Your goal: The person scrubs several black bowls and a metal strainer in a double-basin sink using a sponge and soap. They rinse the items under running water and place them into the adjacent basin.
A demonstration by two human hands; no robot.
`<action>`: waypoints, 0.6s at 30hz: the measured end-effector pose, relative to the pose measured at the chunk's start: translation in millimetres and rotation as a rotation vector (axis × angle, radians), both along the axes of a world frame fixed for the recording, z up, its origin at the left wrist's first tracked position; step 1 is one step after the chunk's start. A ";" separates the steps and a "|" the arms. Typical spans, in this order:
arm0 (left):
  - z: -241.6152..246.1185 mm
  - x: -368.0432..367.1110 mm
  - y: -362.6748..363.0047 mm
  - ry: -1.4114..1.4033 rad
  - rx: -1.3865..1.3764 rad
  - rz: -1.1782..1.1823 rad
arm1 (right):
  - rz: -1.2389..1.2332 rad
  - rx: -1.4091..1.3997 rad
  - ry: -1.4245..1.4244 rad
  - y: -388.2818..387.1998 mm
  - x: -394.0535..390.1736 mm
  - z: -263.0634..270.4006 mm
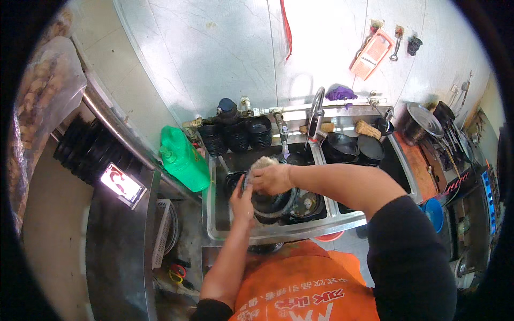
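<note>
In the left basin of a steel double sink (225, 234), my left hand (242, 202) grips the rim of a dark round bowl (273, 206), which is tilted. My right hand (271, 179) presses a pale, fibrous scrubber (263, 162) against the bowl's upper left edge. The fingers hide part of the rim and the scrubber. Just right of it, another dark bowl (307, 204) holds murky water with light scraps. More dark dishes lie behind my hands, partly covered.
A chrome faucet (316, 114) rises over the sink divider. Stacks of black bowls (235, 136) stand along the back ledge. Left of the sink are a green jug (182, 160) and a lit phone (122, 184) on a stand. Black pans (341, 146) sit at the right basin.
</note>
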State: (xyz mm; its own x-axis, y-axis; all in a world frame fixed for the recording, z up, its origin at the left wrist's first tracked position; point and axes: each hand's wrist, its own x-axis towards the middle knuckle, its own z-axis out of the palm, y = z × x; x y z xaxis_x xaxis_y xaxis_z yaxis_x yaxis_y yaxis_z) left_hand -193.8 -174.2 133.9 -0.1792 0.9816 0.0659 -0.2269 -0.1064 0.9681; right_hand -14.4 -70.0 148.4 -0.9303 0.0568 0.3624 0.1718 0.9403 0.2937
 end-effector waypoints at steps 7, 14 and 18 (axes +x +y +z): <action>71.9 -0.8 -19.0 0.223 0.081 0.184 | -0.635 -1.038 0.536 -74.9 -53.0 -39.1; -8.1 -1.3 7.0 -0.528 -0.078 0.065 | -0.287 -2.136 1.051 -75.0 -66.0 49.3; 2.0 -14.0 14.7 -0.650 -0.178 0.027 | -0.358 -1.035 -0.014 -94.2 -33.4 100.8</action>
